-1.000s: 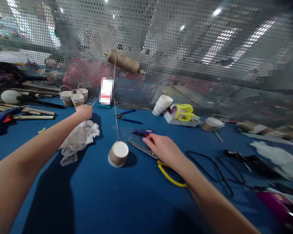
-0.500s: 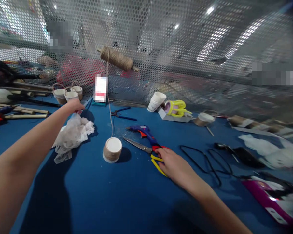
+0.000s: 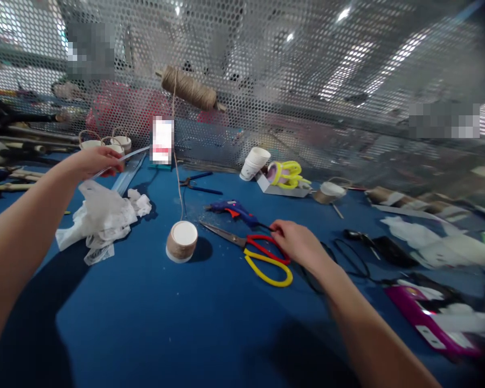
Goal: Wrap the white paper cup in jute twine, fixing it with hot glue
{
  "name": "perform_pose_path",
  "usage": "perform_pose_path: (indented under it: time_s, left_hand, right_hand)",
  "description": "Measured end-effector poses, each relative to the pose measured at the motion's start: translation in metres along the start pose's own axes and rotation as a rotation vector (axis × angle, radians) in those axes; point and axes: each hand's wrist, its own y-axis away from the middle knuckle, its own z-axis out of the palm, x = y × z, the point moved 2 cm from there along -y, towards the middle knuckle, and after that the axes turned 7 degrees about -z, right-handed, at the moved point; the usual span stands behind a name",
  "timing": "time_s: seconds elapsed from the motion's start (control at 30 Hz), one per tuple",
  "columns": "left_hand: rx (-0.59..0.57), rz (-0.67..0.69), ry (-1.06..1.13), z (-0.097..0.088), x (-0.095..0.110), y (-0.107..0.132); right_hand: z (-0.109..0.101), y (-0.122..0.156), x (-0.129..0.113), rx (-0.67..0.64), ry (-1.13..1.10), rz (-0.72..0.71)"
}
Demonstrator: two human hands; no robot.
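Observation:
My left hand [image 3: 99, 161] is closed around a thin translucent glue stick [image 3: 134, 153], above crumpled white scraps [image 3: 105, 210] and a clear plastic strip or bag [image 3: 128, 175]. The fingers of my right hand [image 3: 297, 242] pinch the black cord [image 3: 264, 226] behind a blue glue gun [image 3: 232, 209], which lies on its side. Just below that hand rest scissors [image 3: 242, 241] with one red and one yellow handle, untouched. A small upturned cup [image 3: 181, 241], wrapped in twine, stands left of the scissors. Its twine [image 3: 178, 178] runs up to a spool [image 3: 189, 89].
Blue-handled pliers [image 3: 202, 183] lie behind the glue gun. White paper cups [image 3: 255, 163] and a box with yellow-handled scissors [image 3: 285, 180] stand at the mesh wall. Small handled baskets [image 3: 121, 143] are at back left, a magenta device [image 3: 416, 318] at right.
My right hand has let go of the scissors and moved to the glue gun's cord. My left hand has lifted the glue stick leftward, away from the clear plastic.

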Motion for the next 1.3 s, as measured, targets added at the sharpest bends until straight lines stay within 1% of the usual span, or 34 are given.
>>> perform_pose_path:
  time_s: [0.1,0.17,0.2,0.27,0.37,0.47,0.53,0.6,0.63,0.67,0.7,0.73,0.8,0.9,0.93,0.97,1.03,1.07,1.1,1.23,1.3]
  left_hand:
    - [-0.063,0.097,0.186,0.003,0.001,0.007]
    - [-0.065,0.154,0.29,0.007,-0.001,0.009]
    - [-0.058,0.183,0.334,0.009,-0.001,0.009]
    - [-0.009,0.249,0.414,0.011,-0.001,0.01]
    - [0.112,0.348,0.51,0.009,0.007,0.014]
    - [0.228,0.413,0.57,0.003,0.023,0.021]
    - [0.281,0.477,0.578,0.0,0.035,0.03]
    - [0.328,0.561,0.591,0.0,0.047,0.044]
    - [0.323,0.596,0.597,0.002,0.052,0.054]
    - [0.284,0.628,0.616,0.005,0.057,0.065]
    - [0.193,0.645,0.643,0.01,0.062,0.078]
    - [0.056,0.631,0.669,0.017,0.065,0.092]
    - [-0.277,0.523,0.692,0.035,0.068,0.12]
    - [-0.723,0.335,0.682,0.066,0.062,0.16]
    - [-0.826,0.282,0.68,0.076,0.057,0.169]
    - [-0.906,0.234,0.675,0.085,0.052,0.177]
    - [-0.988,0.151,0.656,0.099,0.042,0.184]
    - [-0.999,0.127,0.653,0.104,0.038,0.185]
    - [-0.998,0.106,0.649,0.108,0.035,0.185]
    - [-0.927,0.08,0.665,0.113,0.032,0.179]
    - [-0.9,0.082,0.684,0.113,0.034,0.177]
  right_hand:
    - [-0.004,-0.001,-0.005,0.084,0.052,0.023]
    - [-0.004,0.002,-0.014,0.104,0.048,-0.008]
    - [-0.003,0.005,-0.019,0.093,0.031,-0.043]
    - [0.001,0.013,-0.029,0.025,-0.021,-0.143]
    - [0.008,0.022,-0.037,-0.079,-0.082,-0.253]
    - [0.01,0.025,-0.039,-0.101,-0.104,-0.247]
    - [0.009,0.025,-0.04,-0.101,-0.125,-0.22]
    - [0.006,0.027,-0.042,-0.103,-0.164,-0.19]
    - [0.004,0.028,-0.043,-0.11,-0.189,-0.175]
    - [0.002,0.03,-0.045,-0.122,-0.209,-0.165]
    - [0.0,0.031,-0.046,-0.145,-0.244,-0.156]
    - [-0.002,0.033,-0.047,-0.181,-0.31,-0.143]
    - [-0.003,0.037,-0.048,-0.271,-0.558,-0.101]
    - [0.0,0.044,-0.048,-0.375,-1.049,0.014]
    - [0.002,0.048,-0.048,-0.395,-1.178,0.04]
    - [0.003,0.053,-0.049,-0.415,-1.288,0.053]
    - [0.005,0.065,-0.051,-0.458,-1.47,0.029]
    - [0.005,0.072,-0.053,-0.466,-1.527,-0.003]
    - [0.005,0.079,-0.054,-0.447,-1.559,-0.031]
    - [0.007,0.098,-0.054,-0.305,-1.558,-0.109]
    - [0.013,0.1,-0.052,-0.319,-1.554,-0.117]
